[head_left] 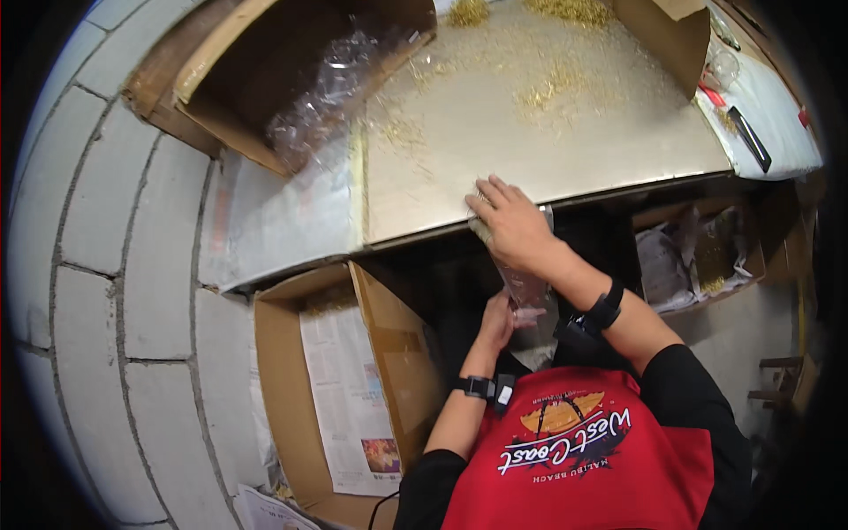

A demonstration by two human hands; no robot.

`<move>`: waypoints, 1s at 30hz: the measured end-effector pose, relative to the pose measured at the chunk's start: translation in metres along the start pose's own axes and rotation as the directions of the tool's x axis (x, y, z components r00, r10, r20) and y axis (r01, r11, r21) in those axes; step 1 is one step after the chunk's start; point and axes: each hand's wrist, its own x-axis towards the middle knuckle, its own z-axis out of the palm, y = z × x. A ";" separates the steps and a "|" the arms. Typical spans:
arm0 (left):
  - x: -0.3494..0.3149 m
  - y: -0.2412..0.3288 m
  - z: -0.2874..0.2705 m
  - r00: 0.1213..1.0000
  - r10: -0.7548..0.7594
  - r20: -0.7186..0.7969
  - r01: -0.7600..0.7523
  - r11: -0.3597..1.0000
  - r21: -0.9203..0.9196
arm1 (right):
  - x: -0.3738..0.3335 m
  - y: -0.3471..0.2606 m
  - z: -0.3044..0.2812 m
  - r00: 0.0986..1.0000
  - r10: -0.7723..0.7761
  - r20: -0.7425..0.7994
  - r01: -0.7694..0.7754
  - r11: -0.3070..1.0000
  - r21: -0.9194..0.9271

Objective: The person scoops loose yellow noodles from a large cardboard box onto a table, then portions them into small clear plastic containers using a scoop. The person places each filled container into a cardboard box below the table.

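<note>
At the table's front edge, my right hand (512,224) reaches over with its fingers stretched out and slightly apart. Thin golden bits show by its fingertips. Below it, my left hand (497,320) is closed around the lower part of a clear plastic container (525,288), held upright just under the edge. Whether this is a box or a bag I cannot tell, and my right hand and forearm partly cover its top. Small golden pieces (552,86) lie scattered over the beige tabletop (530,146), with denser heaps at the far side.
An open cardboard box with clear plastic containers (331,75) lies at the far left. A newspaper-lined cardboard box (411,371) stands below the table at left, and another lined box (698,256) at right. A black-handled cutter (749,140) rests at the right.
</note>
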 end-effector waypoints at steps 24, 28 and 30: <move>0.008 -0.045 -0.018 0.983 0.180 0.033 -0.170 0.964 -0.205 | -0.143 0.015 -0.014 0.950 -0.041 0.311 -0.130 0.851 0.509; -0.006 -0.043 -0.010 0.988 0.150 -0.034 -0.153 0.979 -0.134 | -0.157 0.008 -0.001 0.907 -0.139 0.397 -0.067 0.885 0.461; -0.016 -0.044 -0.016 0.994 0.108 -0.028 -0.111 0.981 -0.157 | -0.155 0.004 -0.006 0.915 -0.088 0.395 -0.122 0.870 0.477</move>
